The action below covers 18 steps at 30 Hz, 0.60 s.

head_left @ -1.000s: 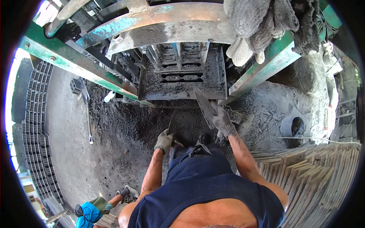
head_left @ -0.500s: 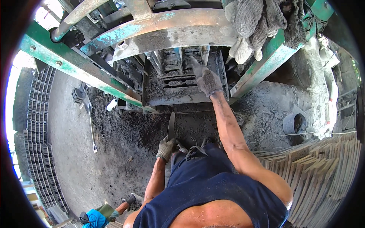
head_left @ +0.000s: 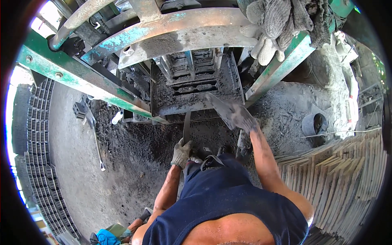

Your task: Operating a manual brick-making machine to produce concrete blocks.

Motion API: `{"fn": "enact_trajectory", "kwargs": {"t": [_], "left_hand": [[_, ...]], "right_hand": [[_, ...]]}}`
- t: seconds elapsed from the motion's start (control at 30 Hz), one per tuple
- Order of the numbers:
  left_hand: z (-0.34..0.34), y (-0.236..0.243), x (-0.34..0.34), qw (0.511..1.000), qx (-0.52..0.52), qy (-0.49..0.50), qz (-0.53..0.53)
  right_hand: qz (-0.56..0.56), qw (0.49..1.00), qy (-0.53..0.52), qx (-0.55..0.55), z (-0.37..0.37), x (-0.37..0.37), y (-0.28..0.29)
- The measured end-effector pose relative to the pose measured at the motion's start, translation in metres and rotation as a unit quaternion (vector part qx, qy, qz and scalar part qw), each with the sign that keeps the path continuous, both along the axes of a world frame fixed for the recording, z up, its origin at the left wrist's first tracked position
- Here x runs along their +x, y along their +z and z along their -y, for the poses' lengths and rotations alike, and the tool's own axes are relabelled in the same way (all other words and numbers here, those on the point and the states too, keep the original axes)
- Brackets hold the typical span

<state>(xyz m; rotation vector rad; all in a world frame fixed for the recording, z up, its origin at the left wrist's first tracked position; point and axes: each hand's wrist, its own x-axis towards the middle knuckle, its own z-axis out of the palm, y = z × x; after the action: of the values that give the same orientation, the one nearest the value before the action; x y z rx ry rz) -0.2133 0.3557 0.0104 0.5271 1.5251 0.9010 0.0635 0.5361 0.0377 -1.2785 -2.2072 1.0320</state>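
Note:
My left hand, in a grey knit glove, is closed around the lower end of a flat, dark blade that points up and away from me. The blade's handle is hidden in the glove. My right hand, in a dark dirty glove, is over the front right edge of a metal mould bed. Its fingers are stretched out, somewhat blurred, and I make out nothing in them. Dark crumbly mix lies on the bed around the slots of a block mould.
Green machine posts flank the bed beneath a curved bar. Gloves hang at upper right. A shovel and bucket are on the floor. Boards stand right, stacked blocks left. Another person is at lower left.
My right hand has drawn back from over the mould slots toward me, to the bed's front edge. My left hand still holds the blade, slightly farther forward.

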Motion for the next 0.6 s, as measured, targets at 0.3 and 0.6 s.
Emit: {"fn": "enact_trajectory", "kwargs": {"t": [0.3,0.6], "left_hand": [[-0.136,0.059,0.001,0.991,0.078,0.075,0.081],[-0.231,0.076,-0.015,0.963,0.058,0.039,0.260]], "right_hand": [[-0.086,0.960,-0.097,-0.247,0.053,0.040,-0.019],[0.047,0.988,-0.044,-0.141,0.057,0.045,-0.037]]}}
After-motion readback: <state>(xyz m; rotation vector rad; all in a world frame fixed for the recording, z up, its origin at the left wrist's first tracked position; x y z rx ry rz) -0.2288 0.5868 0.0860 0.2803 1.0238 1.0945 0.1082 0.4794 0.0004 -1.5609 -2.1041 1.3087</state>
